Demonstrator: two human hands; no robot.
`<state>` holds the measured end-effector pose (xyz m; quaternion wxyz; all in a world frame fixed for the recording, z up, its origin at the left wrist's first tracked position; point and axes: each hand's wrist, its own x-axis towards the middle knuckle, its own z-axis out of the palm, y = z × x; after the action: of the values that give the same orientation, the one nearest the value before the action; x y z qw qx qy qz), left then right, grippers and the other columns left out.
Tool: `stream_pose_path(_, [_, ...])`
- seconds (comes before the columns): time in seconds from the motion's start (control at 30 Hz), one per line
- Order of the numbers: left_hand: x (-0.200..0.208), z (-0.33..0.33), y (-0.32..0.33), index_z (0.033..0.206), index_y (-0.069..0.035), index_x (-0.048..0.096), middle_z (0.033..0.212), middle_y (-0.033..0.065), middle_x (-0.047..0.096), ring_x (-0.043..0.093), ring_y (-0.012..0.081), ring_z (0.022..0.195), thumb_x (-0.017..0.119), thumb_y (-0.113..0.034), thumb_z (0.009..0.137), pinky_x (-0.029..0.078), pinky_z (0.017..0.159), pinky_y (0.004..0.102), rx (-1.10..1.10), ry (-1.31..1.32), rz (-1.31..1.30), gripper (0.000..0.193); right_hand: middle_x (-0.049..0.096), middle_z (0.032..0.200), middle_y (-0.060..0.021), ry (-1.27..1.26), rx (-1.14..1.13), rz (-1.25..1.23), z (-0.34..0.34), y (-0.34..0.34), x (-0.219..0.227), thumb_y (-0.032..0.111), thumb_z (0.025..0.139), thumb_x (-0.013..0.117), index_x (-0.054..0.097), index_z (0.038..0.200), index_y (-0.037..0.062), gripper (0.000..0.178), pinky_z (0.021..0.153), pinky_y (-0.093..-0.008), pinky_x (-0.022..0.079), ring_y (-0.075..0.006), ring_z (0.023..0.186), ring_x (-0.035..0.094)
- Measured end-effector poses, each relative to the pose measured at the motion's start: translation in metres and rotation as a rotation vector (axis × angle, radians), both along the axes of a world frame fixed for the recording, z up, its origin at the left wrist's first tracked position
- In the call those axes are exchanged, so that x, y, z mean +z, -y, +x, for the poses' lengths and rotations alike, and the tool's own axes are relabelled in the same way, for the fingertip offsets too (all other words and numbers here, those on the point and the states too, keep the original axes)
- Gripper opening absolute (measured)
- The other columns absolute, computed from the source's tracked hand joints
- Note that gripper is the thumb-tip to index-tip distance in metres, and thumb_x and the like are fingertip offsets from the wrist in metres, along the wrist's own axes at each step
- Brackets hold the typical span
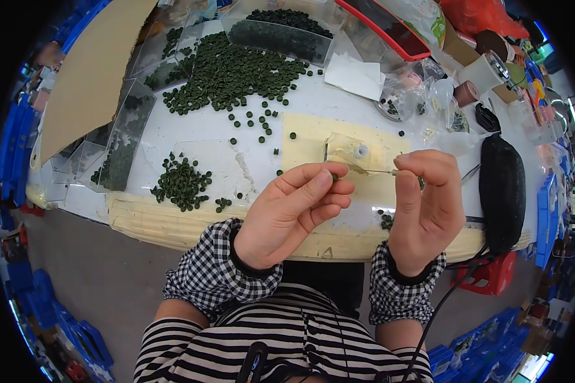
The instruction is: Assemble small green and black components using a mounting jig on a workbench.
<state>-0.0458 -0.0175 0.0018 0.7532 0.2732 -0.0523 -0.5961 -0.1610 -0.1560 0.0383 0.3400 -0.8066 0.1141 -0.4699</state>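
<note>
My left hand (294, 210) is closed, its thumb and fingers pinching a small dark green round piece (335, 178) that is mostly covered. Between thumb and forefinger, my right hand (430, 207) grips a thin metal rod (374, 171), which points left toward the left fingertips. Whether the rod touches the green piece I cannot tell. A bit of dark green (421, 182) shows among the right fingers. Just beyond both hands, a small pale block with a whitish knob (362, 151) sits on a cream sheet (300, 134).
A big heap of green pieces (227, 73) lies at the back, with a smaller pile (182, 183) at the left. Clear plastic trays (126, 140) stand behind and left. A red-framed phone (390, 29), folded white paper (354, 75) and black pouch (501, 191) lie farther right.
</note>
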Motion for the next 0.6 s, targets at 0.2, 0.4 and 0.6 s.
stream_pose_path(0.2, [0.0,-0.003,0.003,0.12,0.001,0.059,0.098,0.0046,0.063,0.059,0.0086,0.084,0.052,-0.017,0.1,0.05,0.079,0.0213,0.011,0.044,0.044,0.027,0.063,0.094,-0.012,0.03,0.187,0.274,0.008,-0.005,-0.017,0.004,0.092,0.059,0.058,0.096,-0.002,0.007,0.078,-0.0278,0.05,-0.0178,0.088,0.062])
stream_pose_path(0.4, [-0.009,0.0,0.0,0.117,0.0,0.061,0.098,0.0043,0.063,0.058,0.0082,0.081,0.052,-0.02,0.1,0.049,0.073,0.021,-0.014,0.112,0.022,0.028,0.062,0.096,-0.0132,-0.004,0.261,0.305,0.009,-0.005,-0.015,0.005,0.096,0.054,0.055,0.097,-0.0041,0.009,0.075,-0.0247,0.053,-0.0153,0.085,0.066])
stream_pose_path(0.6, [-0.009,-0.001,0.002,0.113,0.003,0.063,0.09,0.0043,0.067,0.061,0.0081,0.077,0.056,-0.023,0.098,0.05,0.071,0.0203,0.008,0.152,0.066,0.03,0.062,0.095,-0.0134,-0.002,0.309,0.36,0.009,-0.006,-0.015,0.005,0.097,0.053,0.054,0.096,-0.0048,0.01,0.073,-0.0251,0.054,-0.0164,0.084,0.067])
